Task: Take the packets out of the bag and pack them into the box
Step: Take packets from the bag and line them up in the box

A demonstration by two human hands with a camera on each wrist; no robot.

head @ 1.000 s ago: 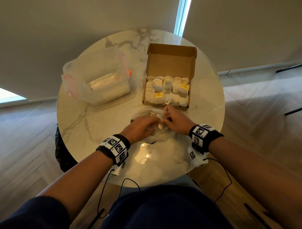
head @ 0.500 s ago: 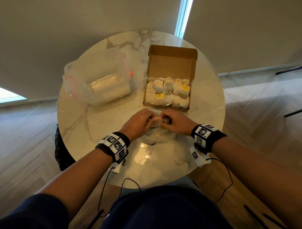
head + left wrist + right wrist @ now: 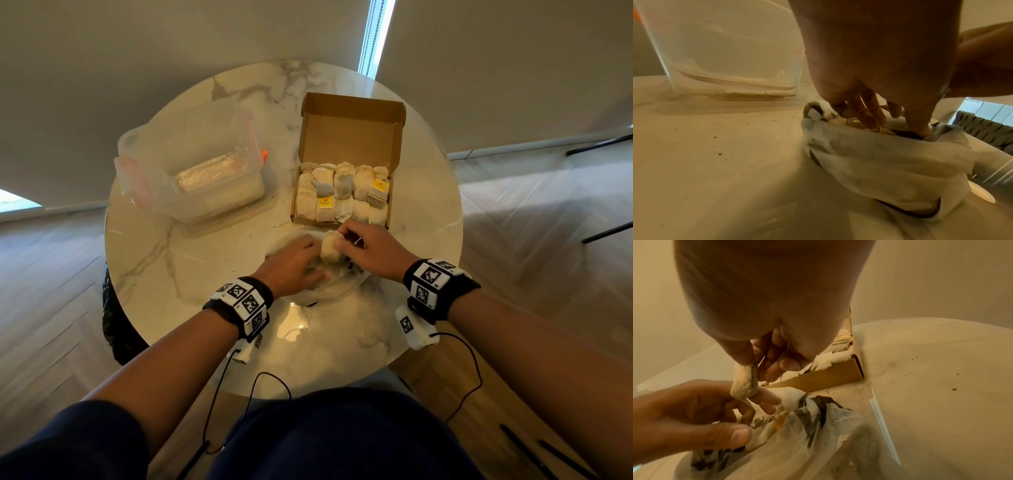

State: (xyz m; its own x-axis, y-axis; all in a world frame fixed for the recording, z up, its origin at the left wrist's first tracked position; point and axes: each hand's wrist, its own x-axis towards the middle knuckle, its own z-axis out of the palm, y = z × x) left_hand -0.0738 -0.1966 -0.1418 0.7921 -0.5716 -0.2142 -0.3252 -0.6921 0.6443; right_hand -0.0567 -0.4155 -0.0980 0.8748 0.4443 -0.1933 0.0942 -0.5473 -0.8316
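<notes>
- Right hand (image 3: 764, 360): thumb and fingertips pinched on the top edge of one pale packet (image 3: 745, 384), which hangs free just above the bag mouth.
- Left hand (image 3: 694, 415): fingers curled into the crumpled white bag (image 3: 797, 426), gripping its rim and pinning it to the table (image 3: 191, 260). In the left-wrist view the fingertips go inside the bag opening; what they touch in there I cannot tell.
- Hands are close together, almost touching at the packet.
- Step in hand, as I judge it: carry the packet clear of the bag and seat it in the box (image 3: 346, 140).
- To do it well: lift straight up until the packet's tail is free of the bag rim, keep the left hand pressing the bag down so it does not ride up, then move forward over the box's near wall.
- The box sits just beyond the hands, lid flap standing open at the far side. Two rows of packets, some with yellow tags, already fill it edge to edge.
- Obstacle: little free room shows; the new packet probably has to be wedged between neighbours or laid on top. The soft paper may tear if pushed hard.
- A clear plastic container (image 3: 195, 171) stands to the left, well apart from the path.
- Dark crumbs lie scattered on the table near the box.
</notes>
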